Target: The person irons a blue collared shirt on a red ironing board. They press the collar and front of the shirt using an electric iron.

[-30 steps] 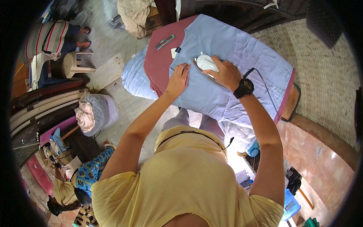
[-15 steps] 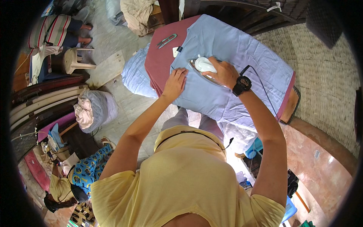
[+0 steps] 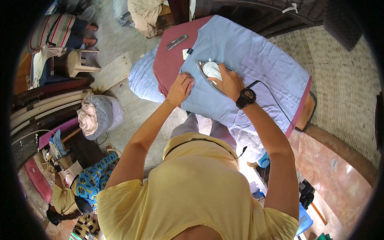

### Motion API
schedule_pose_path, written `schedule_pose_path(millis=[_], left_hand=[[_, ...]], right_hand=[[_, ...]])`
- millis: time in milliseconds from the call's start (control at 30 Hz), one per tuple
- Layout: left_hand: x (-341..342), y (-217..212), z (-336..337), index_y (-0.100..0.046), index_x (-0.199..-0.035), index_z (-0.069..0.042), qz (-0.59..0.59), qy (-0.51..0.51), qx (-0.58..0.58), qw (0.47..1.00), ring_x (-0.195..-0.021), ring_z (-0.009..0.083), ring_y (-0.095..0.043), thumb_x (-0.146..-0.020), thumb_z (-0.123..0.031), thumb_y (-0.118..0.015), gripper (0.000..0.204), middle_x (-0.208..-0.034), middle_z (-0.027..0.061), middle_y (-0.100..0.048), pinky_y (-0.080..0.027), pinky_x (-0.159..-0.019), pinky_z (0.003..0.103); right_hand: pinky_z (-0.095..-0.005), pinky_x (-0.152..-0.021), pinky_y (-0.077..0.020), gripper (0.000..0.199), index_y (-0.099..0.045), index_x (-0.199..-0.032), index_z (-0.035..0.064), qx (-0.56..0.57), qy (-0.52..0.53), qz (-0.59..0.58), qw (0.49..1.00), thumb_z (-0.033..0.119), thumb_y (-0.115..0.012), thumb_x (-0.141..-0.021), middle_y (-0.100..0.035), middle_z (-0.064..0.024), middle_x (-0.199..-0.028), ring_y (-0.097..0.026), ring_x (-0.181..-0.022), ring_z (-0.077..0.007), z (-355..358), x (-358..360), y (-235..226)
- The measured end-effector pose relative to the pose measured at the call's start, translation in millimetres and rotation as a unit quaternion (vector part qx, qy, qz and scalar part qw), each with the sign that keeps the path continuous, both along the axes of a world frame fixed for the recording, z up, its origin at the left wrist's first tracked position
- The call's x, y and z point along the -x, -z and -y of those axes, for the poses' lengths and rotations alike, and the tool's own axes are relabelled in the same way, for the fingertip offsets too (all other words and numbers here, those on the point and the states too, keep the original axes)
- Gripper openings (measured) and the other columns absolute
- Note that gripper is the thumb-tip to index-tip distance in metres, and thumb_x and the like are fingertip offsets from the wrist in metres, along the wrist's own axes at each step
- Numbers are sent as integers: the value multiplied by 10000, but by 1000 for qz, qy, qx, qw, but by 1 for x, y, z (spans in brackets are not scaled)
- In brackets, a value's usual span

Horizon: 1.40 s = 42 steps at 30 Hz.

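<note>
A light blue cloth (image 3: 236, 44) lies spread over a padded board with a dark red cover (image 3: 173, 64). My right hand (image 3: 231, 83), with a black watch at its wrist, is closed round the handle of a white and silver iron (image 3: 212, 71). The iron rests on the blue cloth and its dark cord (image 3: 276, 100) trails off to the right. Along the cloth's left edge lies my left hand (image 3: 180, 89), fingers slightly bent and resting on the fabric; its thumb is hard to make out. Green thread snips (image 3: 177, 42) and a small white tag (image 3: 185, 54) lie beyond it.
Bunched blue fabric (image 3: 144, 80) hangs at the board's left. A plastic-wrapped bundle (image 3: 106, 114) and a beige plastic chair (image 3: 76, 64) stand on the floor at left. A person in blue patterned trousers (image 3: 94, 176) is at lower left, another person in striped cloth (image 3: 60, 30) at upper left.
The iron and my right hand have moved a little to the left and toward me over the cloth. My left hand has shifted slightly left along the cloth's edge.
</note>
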State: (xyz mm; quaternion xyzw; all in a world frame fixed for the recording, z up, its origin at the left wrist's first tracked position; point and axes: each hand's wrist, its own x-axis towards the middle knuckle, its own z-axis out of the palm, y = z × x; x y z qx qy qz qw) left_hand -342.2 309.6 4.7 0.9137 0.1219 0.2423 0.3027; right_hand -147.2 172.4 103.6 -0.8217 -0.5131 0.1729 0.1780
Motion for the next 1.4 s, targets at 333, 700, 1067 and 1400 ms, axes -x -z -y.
schedule_pose_path(millis=[333,700,1067,1400], left_hand=[[-47,-14,-55,-621,-986,-4,78,-241,12,967,-915,372,-552,-908,-152,-639,168,-1026,174,-595,-450,-843,445],[-175,-6,-82,-659,-1023,-48,4,-244,34,969,-1052,344,-564,-847,-252,-721,276,-1070,131,-601,-474,-876,462],[-189,8,-119,-667,-1014,-130,-33,-222,-64,972,-1046,316,-560,-804,-264,-730,257,-1041,66,-657,-431,-860,465],[-145,-24,-20,-531,-1257,-39,61,29,23,997,-1246,359,-486,-889,-80,-602,377,-1338,131,-527,-392,-1032,495]], right_hand=[[-500,-666,-528,500,-610,-970,-3,-10,-13,-13,1000,475,-713,-861,-678,-258,-809,-667,-765,-453,9,-6,-19],[-555,-614,-490,519,-556,-890,-57,-117,322,-107,933,453,-551,-985,-634,-327,-749,-645,-749,-500,-15,32,11],[-558,-655,-513,525,-562,-920,-70,-105,354,-112,922,452,-551,-979,-639,-351,-813,-643,-771,-514,-35,39,20],[-537,-647,-509,555,-682,-847,40,9,291,-50,955,573,-555,-935,-654,-256,-705,-653,-719,-463,109,-34,-39]])
